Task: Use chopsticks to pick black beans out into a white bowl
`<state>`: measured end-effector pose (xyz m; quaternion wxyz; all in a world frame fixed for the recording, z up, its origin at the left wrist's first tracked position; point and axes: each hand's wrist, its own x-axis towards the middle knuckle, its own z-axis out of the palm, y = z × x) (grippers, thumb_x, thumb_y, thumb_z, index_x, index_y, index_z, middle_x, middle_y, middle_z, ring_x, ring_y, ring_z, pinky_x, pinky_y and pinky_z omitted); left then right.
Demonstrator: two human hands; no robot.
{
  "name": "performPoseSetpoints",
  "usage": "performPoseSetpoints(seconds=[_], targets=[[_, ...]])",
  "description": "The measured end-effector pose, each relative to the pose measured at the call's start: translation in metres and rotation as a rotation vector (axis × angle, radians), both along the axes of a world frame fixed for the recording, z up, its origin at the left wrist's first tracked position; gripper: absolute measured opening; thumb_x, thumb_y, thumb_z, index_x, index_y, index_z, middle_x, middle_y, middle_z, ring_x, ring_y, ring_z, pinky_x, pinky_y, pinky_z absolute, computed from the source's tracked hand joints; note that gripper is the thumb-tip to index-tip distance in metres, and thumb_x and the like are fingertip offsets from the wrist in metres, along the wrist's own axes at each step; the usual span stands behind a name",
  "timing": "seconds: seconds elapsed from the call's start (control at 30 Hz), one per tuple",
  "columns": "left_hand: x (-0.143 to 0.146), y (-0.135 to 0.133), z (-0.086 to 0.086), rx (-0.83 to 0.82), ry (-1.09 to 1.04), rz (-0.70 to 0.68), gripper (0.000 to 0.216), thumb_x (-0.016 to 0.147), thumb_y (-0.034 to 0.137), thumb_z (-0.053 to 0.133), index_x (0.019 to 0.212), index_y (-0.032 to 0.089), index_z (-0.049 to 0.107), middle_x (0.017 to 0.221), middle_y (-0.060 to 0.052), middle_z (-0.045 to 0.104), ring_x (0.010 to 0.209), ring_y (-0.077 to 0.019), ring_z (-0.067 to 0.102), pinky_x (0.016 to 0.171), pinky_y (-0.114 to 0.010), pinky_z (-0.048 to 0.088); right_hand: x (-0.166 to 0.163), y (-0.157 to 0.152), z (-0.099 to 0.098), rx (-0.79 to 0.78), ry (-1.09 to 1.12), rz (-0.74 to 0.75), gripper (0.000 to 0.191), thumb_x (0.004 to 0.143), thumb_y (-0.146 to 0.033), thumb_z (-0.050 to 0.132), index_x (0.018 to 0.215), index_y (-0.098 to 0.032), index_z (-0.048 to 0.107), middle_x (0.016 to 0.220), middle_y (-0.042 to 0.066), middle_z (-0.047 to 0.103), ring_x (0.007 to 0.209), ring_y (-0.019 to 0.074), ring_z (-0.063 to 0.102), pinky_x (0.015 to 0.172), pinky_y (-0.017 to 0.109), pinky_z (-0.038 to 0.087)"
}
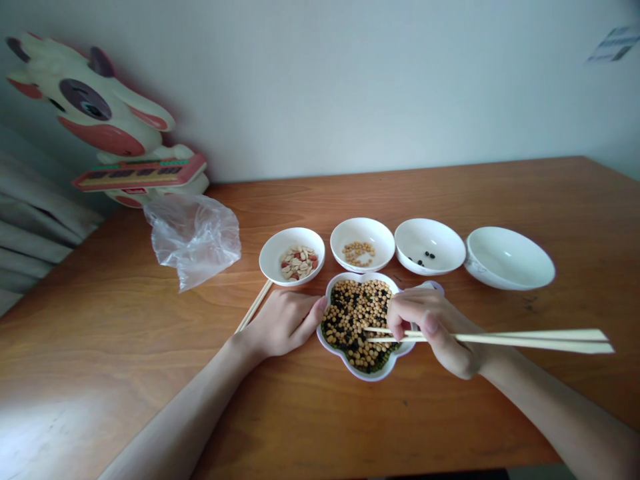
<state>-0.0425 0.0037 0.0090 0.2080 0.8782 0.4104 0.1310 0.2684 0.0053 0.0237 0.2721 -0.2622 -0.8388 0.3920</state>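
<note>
A white, flower-shaped bowl [345, 360] full of mixed yellow soybeans and black beans, with green beans at its lower edge, stands in front of me. My left hand [285, 321] is closed at its left rim, the thumb against the edge and the other fingers partly hidden. Wooden chopsticks [530, 339] are gripped in my right hand [437, 327], over the bowl's right side. Their tips are down among the beans, close together; whether a bean is between them I cannot make out.
Behind stand four white bowls: one with peanut pieces [293, 256], one with soybeans [363, 245], one with a few black beans [430, 247], one showing no contents [510, 259]. More chopsticks [254, 305], a clear plastic bag [195, 237] and a cow toy keyboard [135, 133] are left.
</note>
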Motion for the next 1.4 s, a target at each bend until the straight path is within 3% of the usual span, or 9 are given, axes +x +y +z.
performPoseSetpoints(seconds=[0.33, 0.77, 1.07, 1.23, 1.4], targets=[[0.000, 0.001, 0.000, -0.010, -0.003, 0.004, 0.047, 0.113, 0.035, 0.029, 0.073, 0.019, 0.049, 0.070, 0.000, 0.061, 0.061, -0.0138, 0.051, 0.066, -0.032, 0.033, -0.002, 0.000, 0.003, 0.018, 0.065, -0.012, 0.061, 0.112, -0.054, 0.026, 0.077, -0.018, 0.061, 0.071, 0.002, 0.063, 0.065, 0.0154, 0.055, 0.069, 0.032, 0.037], [0.001, 0.001, 0.002, 0.006, -0.004, 0.001, 0.047, 0.113, 0.034, 0.030, 0.073, 0.019, 0.049, 0.071, -0.001, 0.062, 0.061, -0.0136, 0.051, 0.065, -0.032, 0.033, 0.000, -0.002, -0.010, 0.075, 0.168, -0.035, 0.061, 0.112, -0.055, 0.028, 0.076, -0.019, 0.062, 0.068, 0.003, 0.065, 0.062, 0.0153, 0.056, 0.066, 0.032, 0.039], [0.000, 0.001, 0.001, 0.012, 0.003, -0.009, 0.048, 0.113, 0.034, 0.028, 0.073, 0.019, 0.050, 0.071, -0.002, 0.063, 0.061, -0.0149, 0.051, 0.065, -0.033, 0.033, 0.004, -0.003, -0.011, 0.106, 0.200, -0.066, 0.069, 0.109, -0.065, 0.023, 0.073, -0.020, 0.061, 0.066, 0.004, 0.064, 0.061, 0.0173, 0.057, 0.065, 0.034, 0.037], [0.000, 0.001, 0.002, 0.007, 0.010, 0.000, 0.048, 0.113, 0.034, 0.029, 0.073, 0.019, 0.050, 0.071, -0.002, 0.063, 0.061, -0.0146, 0.051, 0.066, -0.033, 0.032, 0.005, 0.001, -0.007, -0.016, 0.082, -0.065, 0.082, 0.103, -0.076, 0.006, 0.074, -0.020, 0.058, 0.067, 0.003, 0.060, 0.060, 0.0172, 0.053, 0.066, 0.034, 0.035], [0.001, 0.001, 0.003, -0.005, -0.008, -0.006, 0.047, 0.113, 0.034, 0.029, 0.074, 0.019, 0.050, 0.073, -0.002, 0.064, 0.063, -0.0143, 0.052, 0.067, -0.033, 0.033, 0.002, 0.000, 0.001, 0.009, -0.004, -0.043, 0.082, 0.100, -0.080, 0.005, 0.074, -0.020, 0.054, 0.067, 0.002, 0.056, 0.063, 0.0176, 0.050, 0.069, 0.035, 0.033]])
